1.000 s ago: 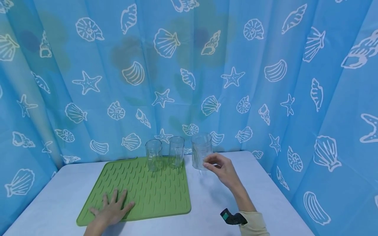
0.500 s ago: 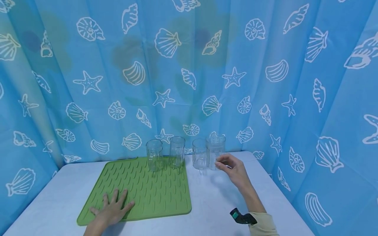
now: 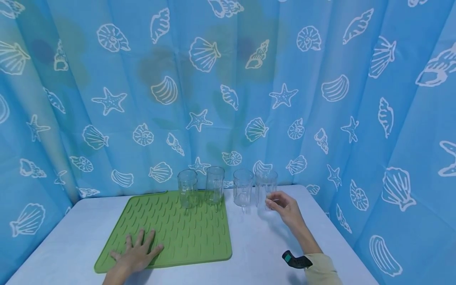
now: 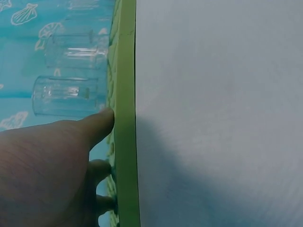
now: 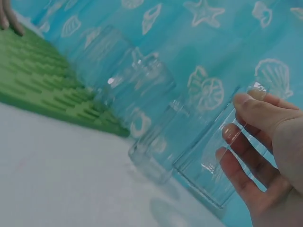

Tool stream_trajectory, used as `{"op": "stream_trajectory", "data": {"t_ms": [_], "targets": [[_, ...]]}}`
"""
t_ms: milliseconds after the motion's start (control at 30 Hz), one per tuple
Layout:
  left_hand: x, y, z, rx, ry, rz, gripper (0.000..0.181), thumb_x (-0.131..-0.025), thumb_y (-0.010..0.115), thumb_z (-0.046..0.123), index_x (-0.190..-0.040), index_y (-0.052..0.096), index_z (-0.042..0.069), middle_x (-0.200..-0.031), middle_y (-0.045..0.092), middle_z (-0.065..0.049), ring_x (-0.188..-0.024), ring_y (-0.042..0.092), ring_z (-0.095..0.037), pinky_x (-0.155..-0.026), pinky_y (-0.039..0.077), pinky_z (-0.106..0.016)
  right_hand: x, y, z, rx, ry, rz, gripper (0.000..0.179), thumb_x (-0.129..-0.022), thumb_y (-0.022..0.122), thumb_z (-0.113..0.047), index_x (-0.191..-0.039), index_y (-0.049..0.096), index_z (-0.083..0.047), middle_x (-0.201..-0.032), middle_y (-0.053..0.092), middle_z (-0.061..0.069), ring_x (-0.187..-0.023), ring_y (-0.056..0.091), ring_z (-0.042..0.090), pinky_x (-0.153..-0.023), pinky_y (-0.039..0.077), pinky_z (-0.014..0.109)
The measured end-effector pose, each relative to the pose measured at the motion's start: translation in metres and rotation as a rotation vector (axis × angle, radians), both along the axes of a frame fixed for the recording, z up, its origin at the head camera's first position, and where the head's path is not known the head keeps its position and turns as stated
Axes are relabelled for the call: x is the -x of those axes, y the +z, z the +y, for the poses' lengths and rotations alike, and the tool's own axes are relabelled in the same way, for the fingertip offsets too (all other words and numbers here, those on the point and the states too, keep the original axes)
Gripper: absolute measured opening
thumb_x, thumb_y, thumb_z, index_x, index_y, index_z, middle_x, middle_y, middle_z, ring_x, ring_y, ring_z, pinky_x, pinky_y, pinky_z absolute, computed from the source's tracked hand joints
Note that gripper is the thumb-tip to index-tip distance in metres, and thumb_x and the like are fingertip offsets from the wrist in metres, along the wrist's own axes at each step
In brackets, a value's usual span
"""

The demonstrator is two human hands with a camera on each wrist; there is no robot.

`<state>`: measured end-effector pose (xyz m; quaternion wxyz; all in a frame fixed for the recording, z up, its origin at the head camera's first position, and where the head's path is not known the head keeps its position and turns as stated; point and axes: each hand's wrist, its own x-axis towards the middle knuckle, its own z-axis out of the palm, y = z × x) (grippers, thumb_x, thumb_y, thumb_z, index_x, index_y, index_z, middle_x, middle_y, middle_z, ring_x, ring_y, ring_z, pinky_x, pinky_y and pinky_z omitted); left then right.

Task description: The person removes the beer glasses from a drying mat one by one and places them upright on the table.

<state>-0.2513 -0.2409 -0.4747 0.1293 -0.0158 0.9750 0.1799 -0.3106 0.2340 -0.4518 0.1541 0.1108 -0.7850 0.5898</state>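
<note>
My right hand [image 3: 286,208] grips a clear glass mug [image 3: 264,182] on its near side, thumb and fingers at the handle. The mug stands upright, its base right at the white tabletop; in the right wrist view the fingers [image 5: 239,165] curl beside the glass. Just left of it is a second clear mug [image 3: 243,184] on the table, with a narrow gap between them. Two more glass mugs, a left one [image 3: 187,184] and a right one [image 3: 215,182], stand at the back of a green ridged mat [image 3: 192,241]. My left hand [image 3: 133,257] lies spread flat on the mat's front left.
The white table [image 3: 263,253] extends around the mat. Close behind the mugs hangs a blue curtain [image 3: 221,71] with white seashell prints, and it also closes in both sides. A black band [image 3: 296,260] sits at my right sleeve.
My right hand has carried its mug rightward, away from the neighbouring mug it overlapped in view, and slightly lower. My left hand stays spread on the mat.
</note>
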Motion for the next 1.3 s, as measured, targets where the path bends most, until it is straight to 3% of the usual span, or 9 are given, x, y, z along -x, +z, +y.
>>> {"op": "stream_trajectory", "data": {"t_ms": [233, 533, 733, 1033, 1300], "targets": [[0.000, -0.001, 0.000, -0.003, 0.003, 0.005, 0.098, -0.088, 0.034, 0.080, -0.157, 0.020, 0.010, -0.160, 0.002, -0.031, -0.137, -0.010, -0.066, -0.087, -0.007, -0.092, 0.009, -0.017, 0.004, -0.021, -0.005, -0.005, 0.029, -0.092, 0.069, -0.029, -0.110, 0.065, -0.007, -0.106, 0.066, 0.013, -0.088, 0.067, 0.011, -0.081, 0.057, 0.018], [-0.001, -0.002, -0.001, -0.001, 0.007, -0.002, 0.099, -0.088, 0.035, 0.080, -0.157, 0.021, 0.010, -0.160, 0.002, -0.031, -0.137, -0.010, -0.066, -0.087, -0.006, -0.092, 0.017, -0.037, 0.004, 0.040, -0.054, -0.099, 0.028, -0.092, 0.070, -0.028, -0.111, 0.064, -0.010, -0.108, 0.066, 0.007, -0.090, 0.067, 0.009, -0.081, 0.058, 0.019], [-0.001, -0.001, 0.000, -0.004, 0.005, 0.004, 0.099, -0.088, 0.035, 0.080, -0.157, 0.021, 0.010, -0.160, 0.002, -0.031, -0.137, -0.010, -0.066, -0.086, -0.006, -0.093, 0.018, -0.039, 0.006, 0.024, -0.023, -0.089, 0.035, -0.092, 0.069, -0.034, -0.114, 0.063, -0.009, -0.111, 0.067, 0.010, -0.093, 0.067, 0.008, -0.085, 0.056, 0.018], [-0.001, 0.002, 0.003, 0.009, 0.007, 0.001, 0.098, -0.088, 0.036, 0.079, -0.157, 0.020, 0.010, -0.160, 0.002, -0.030, -0.138, -0.010, -0.065, -0.087, -0.005, -0.092, 0.031, -0.034, 0.012, 0.022, 0.042, -0.067, 0.034, -0.096, 0.063, -0.030, -0.118, 0.061, -0.004, -0.115, 0.066, 0.018, -0.100, 0.069, 0.010, -0.090, 0.056, 0.020], [0.000, 0.001, 0.002, 0.008, 0.008, 0.002, 0.097, -0.089, 0.035, 0.078, -0.157, 0.020, 0.011, -0.161, 0.001, -0.029, -0.139, -0.011, -0.064, -0.087, -0.006, -0.092, 0.043, -0.038, 0.011, -0.002, 0.003, -0.101, 0.033, -0.098, 0.060, -0.029, -0.122, 0.059, -0.005, -0.120, 0.066, 0.018, -0.108, 0.067, 0.015, -0.097, 0.054, 0.028]]}}
